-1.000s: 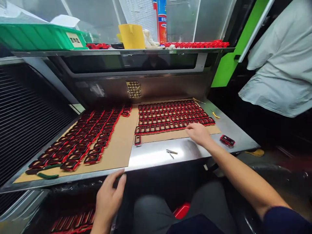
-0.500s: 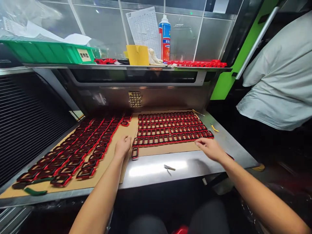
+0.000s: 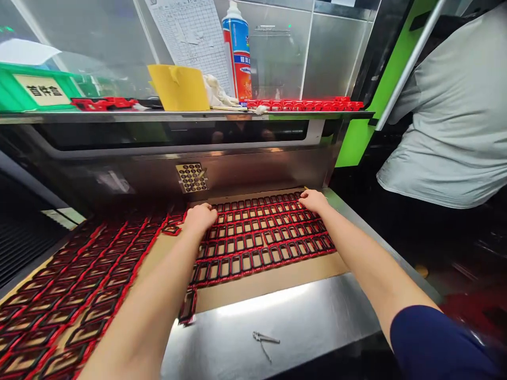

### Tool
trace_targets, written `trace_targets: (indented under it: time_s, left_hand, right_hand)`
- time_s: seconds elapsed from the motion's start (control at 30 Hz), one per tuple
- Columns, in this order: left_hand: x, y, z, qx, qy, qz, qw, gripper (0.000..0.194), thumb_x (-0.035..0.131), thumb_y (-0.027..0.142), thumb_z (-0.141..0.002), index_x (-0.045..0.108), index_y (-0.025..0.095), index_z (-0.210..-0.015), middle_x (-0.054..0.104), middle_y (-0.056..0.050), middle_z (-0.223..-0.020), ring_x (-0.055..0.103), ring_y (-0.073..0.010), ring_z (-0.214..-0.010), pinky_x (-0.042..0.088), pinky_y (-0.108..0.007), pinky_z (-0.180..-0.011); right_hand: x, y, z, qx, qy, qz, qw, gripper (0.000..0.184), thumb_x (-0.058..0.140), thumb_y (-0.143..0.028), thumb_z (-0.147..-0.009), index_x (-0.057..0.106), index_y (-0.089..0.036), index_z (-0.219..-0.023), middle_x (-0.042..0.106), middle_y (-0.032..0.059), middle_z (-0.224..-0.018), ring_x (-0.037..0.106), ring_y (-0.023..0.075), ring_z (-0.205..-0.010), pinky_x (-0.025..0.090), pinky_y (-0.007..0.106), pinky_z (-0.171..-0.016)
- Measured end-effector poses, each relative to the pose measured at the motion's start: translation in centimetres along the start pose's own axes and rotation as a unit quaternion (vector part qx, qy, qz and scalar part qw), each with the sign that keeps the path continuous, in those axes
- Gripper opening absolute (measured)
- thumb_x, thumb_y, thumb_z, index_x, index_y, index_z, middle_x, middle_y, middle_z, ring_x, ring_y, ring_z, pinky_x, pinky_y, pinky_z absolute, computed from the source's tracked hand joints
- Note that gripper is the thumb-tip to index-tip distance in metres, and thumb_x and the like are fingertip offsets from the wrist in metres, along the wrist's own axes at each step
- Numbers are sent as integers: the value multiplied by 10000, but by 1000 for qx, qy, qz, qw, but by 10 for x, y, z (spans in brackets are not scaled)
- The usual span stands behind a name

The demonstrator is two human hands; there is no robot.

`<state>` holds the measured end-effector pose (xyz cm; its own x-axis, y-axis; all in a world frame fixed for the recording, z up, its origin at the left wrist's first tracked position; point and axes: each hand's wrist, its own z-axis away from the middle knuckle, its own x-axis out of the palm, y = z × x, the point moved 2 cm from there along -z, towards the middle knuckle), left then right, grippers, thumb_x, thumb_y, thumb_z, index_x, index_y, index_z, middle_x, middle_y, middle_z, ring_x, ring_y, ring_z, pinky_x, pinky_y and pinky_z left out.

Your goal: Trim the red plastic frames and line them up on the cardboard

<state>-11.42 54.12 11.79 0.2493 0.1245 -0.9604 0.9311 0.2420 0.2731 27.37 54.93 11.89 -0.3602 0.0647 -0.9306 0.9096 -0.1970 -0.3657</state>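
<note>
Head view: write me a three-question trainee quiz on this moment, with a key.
1. True or false: the blue-and-red can stands upright on the shelf.
2. Which is at the far right corner of the right-hand block of red-and-black frames: A) left hand, B) right hand, C) neither?
3. Fill in: the small metal tool lies on the bare metal ____.
Key: 1 true; 2 B; 3 tabletop.

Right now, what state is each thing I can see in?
Left hand: fingers curled, at the right frames' back left corner; grip unclear.
Right hand: at their back right corner; grip unclear.
Right frames: laid in rows.
Left frames: laid in slanting rows.
Small metal tool: lying on the metal tabletop, arms spread.
Spray can: upright.
Paper sheet: tilted.
</note>
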Motion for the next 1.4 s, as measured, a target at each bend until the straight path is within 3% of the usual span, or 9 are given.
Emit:
trace_targets:
  time_s: [0.1,0.2,0.4,0.53,0.73,0.87,1.2,1.4]
  left_hand:
    - [16,44,-17,-13,22,-36,999,560,535,466,-835,658,81,-1222,597,-280,-1331,524,-437,-1258,444,-521,-992]
    - [35,88,-27,1,33,-57,998,584,499,491,-855,641,72,-1237,586,-287,-1334,509,-438,-1259,396,-553,-1013]
    - [82,182,-32,85,1,-70,994,548,492,531,-864,698,111,-1150,632,-245,-1291,530,-396,-1237,342,-525,-1048]
    - [103,220,-34,74,-22,-83,994,592,537,582,-836,697,117,-1165,619,-263,-1306,502,-438,-1257,320,-560,-1044]
    - [109,235,-37,67,-30,-106,992,605,570,551,-837,675,84,-1209,582,-287,-1342,483,-448,-1283,318,-541,-1053]
    - [108,241,-40,53,-51,-105,992,635,600,534,-816,656,66,-1242,582,-301,-1343,527,-438,-1252,389,-519,-1005]
    - [107,252,-48,29,-132,-79,988,514,627,509,-793,723,141,-1139,668,-255,-1255,620,-432,-1162,494,-532,-877]
    - [104,247,-49,25,-176,-71,982,456,673,466,-839,689,157,-1173,662,-180,-1291,629,-331,-1191,525,-495,-937]
  right_hand:
    - [14,-14,-38,22,-4,16,1000,365,629,-385,-964,609,-164,-1254,597,108,-1320,597,263,-1176,491,490,-1002]
    - [27,-19,-62,58,-16,34,998,441,631,-433,-953,582,-164,-1298,557,123,-1374,571,284,-1214,477,509,-1015]
    - [43,-25,-85,117,-40,62,990,718,708,-587,-813,573,-139,-1357,503,196,-1439,451,393,-1343,375,605,-1071]
    - [49,-29,-96,127,-39,73,988,857,748,-604,-723,555,-106,-1393,461,266,-1457,418,454,-1358,281,665,-1095]
    - [54,-27,-103,134,-36,71,988,877,771,-570,-711,533,-90,-1406,473,285,-1424,476,437,-1316,239,704,-1096]
    - [54,-25,-102,136,-32,61,988,904,775,-574,-700,517,-90,-1418,467,285,-1421,486,434,-1305,246,711,-1093]
    - [55,-27,-100,143,-40,49,988,885,787,-543,-689,539,-89,-1408,487,288,-1406,497,445,-1302,269,715,-1087]
    - [59,-26,-102,141,-58,40,987,746,809,-510,-677,659,-91,-1276,607,269,-1322,512,450,-1294,252,714,-1095]
